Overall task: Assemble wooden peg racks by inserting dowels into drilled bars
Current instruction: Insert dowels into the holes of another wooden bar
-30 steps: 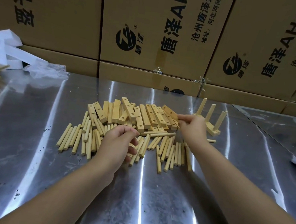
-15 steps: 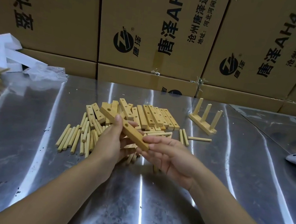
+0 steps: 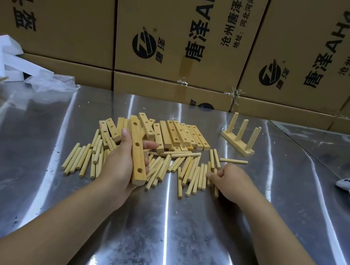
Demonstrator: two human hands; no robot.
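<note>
The left hand (image 3: 118,165) grips a drilled bar (image 3: 138,149), holes up, above the tabletop (image 3: 156,230). The right hand (image 3: 227,181) curls onto the loose dowels (image 3: 193,174); whether it has one pinched, I cannot tell. Next, likely: lift one dowel and line it up with a hole. Farther off stands a pegged rack (image 3: 238,140).

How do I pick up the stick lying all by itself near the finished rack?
Pinch the lone dowel at its middle, from above. It lies flat on the metal table with nothing over it, so both long sides are free.
</note>
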